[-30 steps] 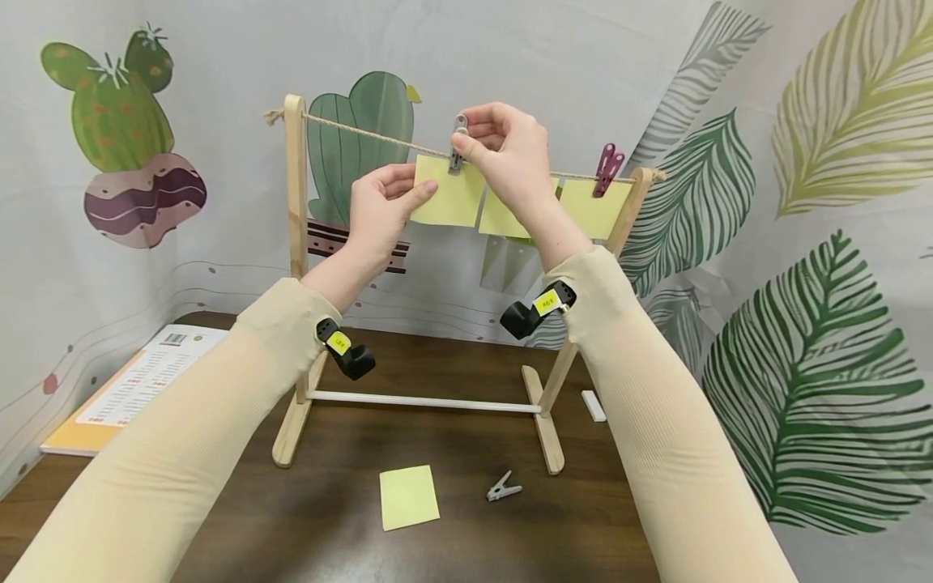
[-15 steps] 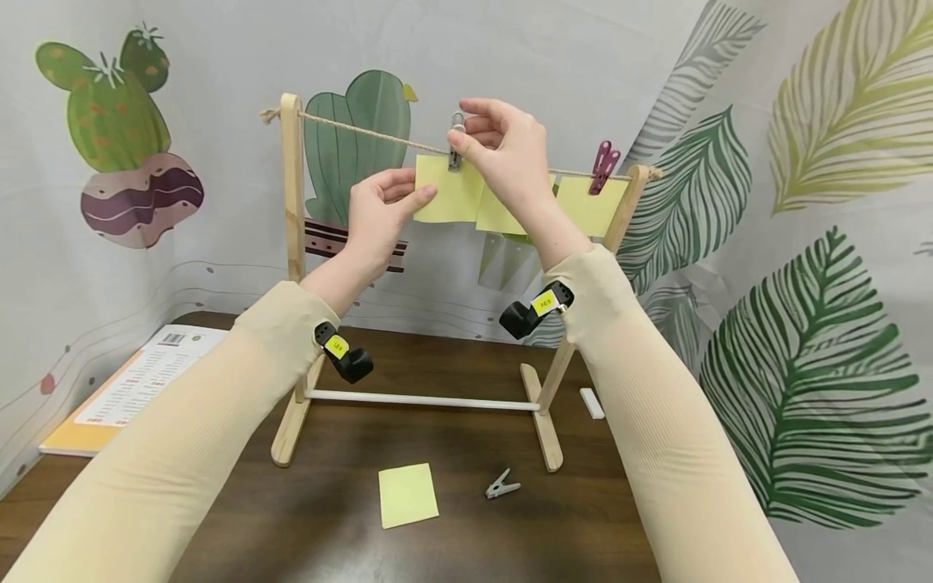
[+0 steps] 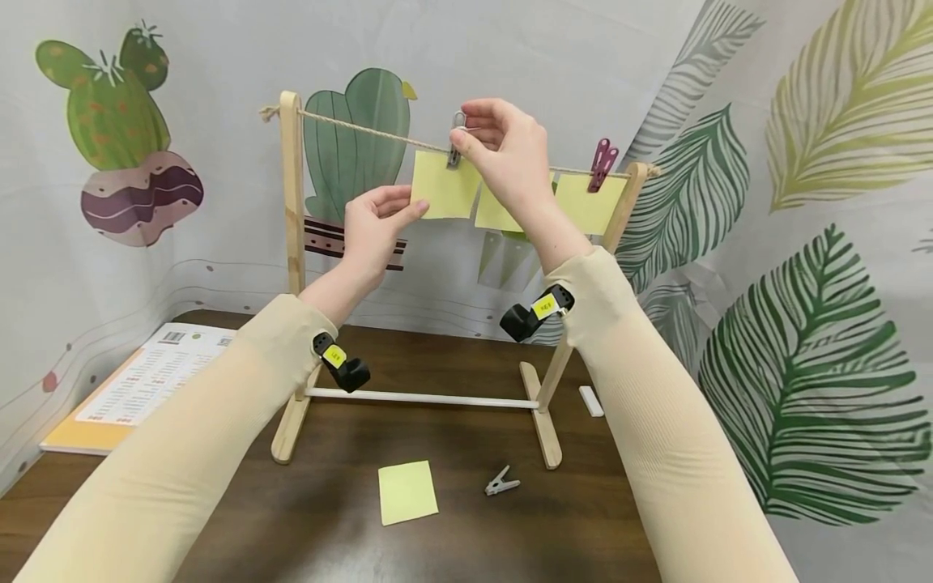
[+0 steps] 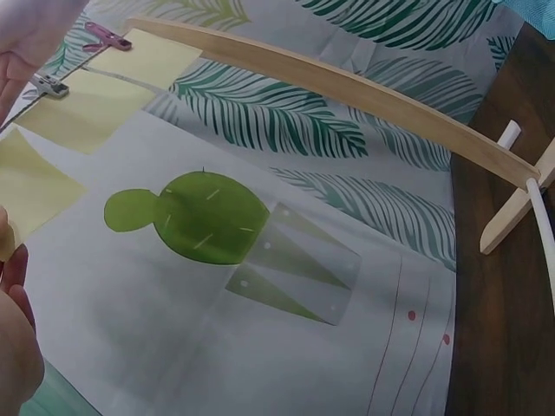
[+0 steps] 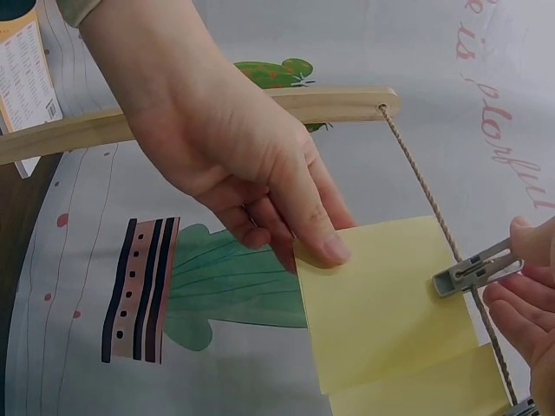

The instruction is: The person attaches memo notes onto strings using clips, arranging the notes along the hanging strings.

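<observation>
My left hand (image 3: 373, 235) pinches the left edge of a yellow paper note (image 3: 443, 188) near its lower corner. In the right wrist view the thumb lies on the front of the note (image 5: 386, 303), with fingers behind. My right hand (image 3: 513, 150) pinches the handles of a grey clothespin (image 3: 455, 150), whose tip overlaps the note's top edge at the rope (image 3: 357, 129). Beside it hangs a second yellow note (image 4: 91, 111) under another grey clothespin (image 4: 49, 85), mostly hidden behind my right hand in the head view. A purple clothespin (image 3: 602, 166) holds a third note (image 3: 589, 204) at the right.
A wooden stand (image 3: 294, 202) carries the rope, with a white crossbar (image 3: 423, 397) low between its legs. On the table lie a yellow note (image 3: 407, 493), a grey clothespin (image 3: 501, 482) and a small white block (image 3: 591, 402). A booklet (image 3: 156, 376) lies at the left.
My left hand has slid slightly down the note's left edge toward its lower corner. The right hand stays at the clothespin on the rope.
</observation>
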Available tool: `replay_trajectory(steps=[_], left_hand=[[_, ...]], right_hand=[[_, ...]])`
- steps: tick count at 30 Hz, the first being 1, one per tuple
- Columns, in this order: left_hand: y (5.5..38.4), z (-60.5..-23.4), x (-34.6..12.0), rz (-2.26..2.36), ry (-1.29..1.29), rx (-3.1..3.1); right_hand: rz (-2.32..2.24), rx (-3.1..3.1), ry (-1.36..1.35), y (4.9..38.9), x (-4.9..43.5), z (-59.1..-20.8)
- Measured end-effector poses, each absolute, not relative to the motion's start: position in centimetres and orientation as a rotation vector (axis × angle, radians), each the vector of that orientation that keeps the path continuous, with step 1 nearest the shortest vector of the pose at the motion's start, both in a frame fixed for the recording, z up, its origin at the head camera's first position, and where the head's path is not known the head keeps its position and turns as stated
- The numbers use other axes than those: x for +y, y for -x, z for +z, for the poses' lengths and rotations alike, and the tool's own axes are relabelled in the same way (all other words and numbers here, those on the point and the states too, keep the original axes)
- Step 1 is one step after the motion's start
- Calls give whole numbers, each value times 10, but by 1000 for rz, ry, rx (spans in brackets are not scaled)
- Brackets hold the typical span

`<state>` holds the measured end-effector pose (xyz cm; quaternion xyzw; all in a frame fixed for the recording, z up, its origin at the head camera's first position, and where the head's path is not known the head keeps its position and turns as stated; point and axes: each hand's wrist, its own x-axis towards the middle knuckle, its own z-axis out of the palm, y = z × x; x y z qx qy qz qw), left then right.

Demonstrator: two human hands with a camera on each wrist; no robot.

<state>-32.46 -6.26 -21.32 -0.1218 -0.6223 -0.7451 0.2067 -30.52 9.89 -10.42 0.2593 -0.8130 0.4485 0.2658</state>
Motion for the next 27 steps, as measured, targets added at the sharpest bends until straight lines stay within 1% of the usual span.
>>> replay_trajectory(steps=[8, 27], left_hand=[[327, -219, -66, -2088, 338, -1710], [327, -232, -70, -2084, 321, -1742]], right_hand=[[1239, -2199, -706, 305, 101, -108], [1442, -1969, -755, 299, 114, -125]])
